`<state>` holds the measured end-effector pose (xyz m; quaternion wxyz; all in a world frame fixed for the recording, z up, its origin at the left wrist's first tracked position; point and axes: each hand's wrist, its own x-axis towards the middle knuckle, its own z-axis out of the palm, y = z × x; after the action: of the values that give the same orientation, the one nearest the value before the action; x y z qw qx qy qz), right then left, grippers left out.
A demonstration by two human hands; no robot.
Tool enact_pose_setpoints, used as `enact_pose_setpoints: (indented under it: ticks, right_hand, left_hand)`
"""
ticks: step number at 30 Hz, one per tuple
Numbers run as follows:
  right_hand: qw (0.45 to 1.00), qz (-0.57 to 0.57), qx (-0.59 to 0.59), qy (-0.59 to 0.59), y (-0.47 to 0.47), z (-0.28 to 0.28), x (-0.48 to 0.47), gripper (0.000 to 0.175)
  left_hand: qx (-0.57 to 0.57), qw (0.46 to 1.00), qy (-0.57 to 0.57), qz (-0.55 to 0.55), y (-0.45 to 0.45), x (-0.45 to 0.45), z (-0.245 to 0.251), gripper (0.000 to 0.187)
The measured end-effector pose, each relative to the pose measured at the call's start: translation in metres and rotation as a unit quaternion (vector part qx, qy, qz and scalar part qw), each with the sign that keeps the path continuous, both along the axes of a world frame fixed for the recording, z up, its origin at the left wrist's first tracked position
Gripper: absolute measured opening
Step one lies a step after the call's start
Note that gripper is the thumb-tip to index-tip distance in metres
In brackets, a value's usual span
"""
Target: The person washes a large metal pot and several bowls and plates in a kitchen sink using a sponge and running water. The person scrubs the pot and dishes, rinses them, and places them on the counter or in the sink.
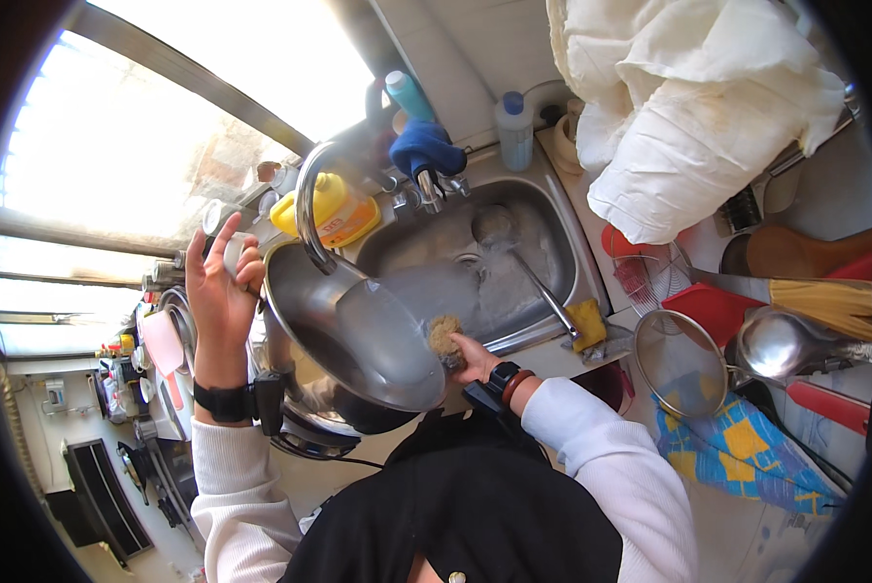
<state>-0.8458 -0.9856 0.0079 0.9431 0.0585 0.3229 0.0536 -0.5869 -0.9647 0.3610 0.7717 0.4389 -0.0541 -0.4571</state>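
A large steel wok (377,342) is tilted over the near left side of the sink (436,226), its inside wet. My left hand (228,291) is at the wok's upper left rim, with some fingers curled around a pale piece (235,255) that looks like its handle. Two fingers point upward. My right hand (474,358) grips a tan scrubbing brush (445,335) at the wok's lower right edge. The curved faucet spout (307,197) hangs over the wok, and water runs from it. A steel ladle (538,280) rests in the wet basin, its handle leaning on the near rim.
Left of the faucet stands a yellow detergent jug (326,208). A blue cloth (427,149) drapes over the tap. A yellow sponge (586,324) lies at the sink's right corner. Rightward are a strainer (681,364), a white cloth (698,124) and a patterned cloth (742,452).
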Motion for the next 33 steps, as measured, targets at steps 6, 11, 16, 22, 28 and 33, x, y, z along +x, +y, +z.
enact_pose_setpoints:
  ticks: [6,11,16,22,28,33]
  right_hand:
    - [0.997,0.004,0.080,-0.012,0.027,-0.015,0.022,0.045]
    - [0.994,-0.003,0.107,-0.033,0.051,-0.012,0.039,0.045]
    - [0.995,-0.010,0.093,-0.029,0.043,0.002,0.040,0.045]
    - [0.989,-0.013,-0.147,-0.009,-0.023,0.039,0.013,0.037]
    - [0.920,-0.054,-0.383,0.067,-0.068,0.133,0.002,0.032]
    - [0.835,-0.101,-0.535,0.081,-0.064,0.187,0.010,0.037]
  left_hand:
    - [0.065,0.993,-0.086,-0.037,-0.045,-0.013,0.008,0.062]
    - [0.094,0.989,-0.101,-0.044,-0.057,-0.023,0.016,0.061]
    - [0.063,0.992,-0.104,-0.028,-0.018,-0.010,0.025,0.060]
    - [-0.046,0.998,-0.038,0.018,0.101,0.022,0.016,0.059]
    - [-0.169,0.980,0.092,0.044,0.206,0.041,-0.045,0.047]
    - [-0.118,0.989,0.082,0.038,0.245,0.047,-0.095,0.033]
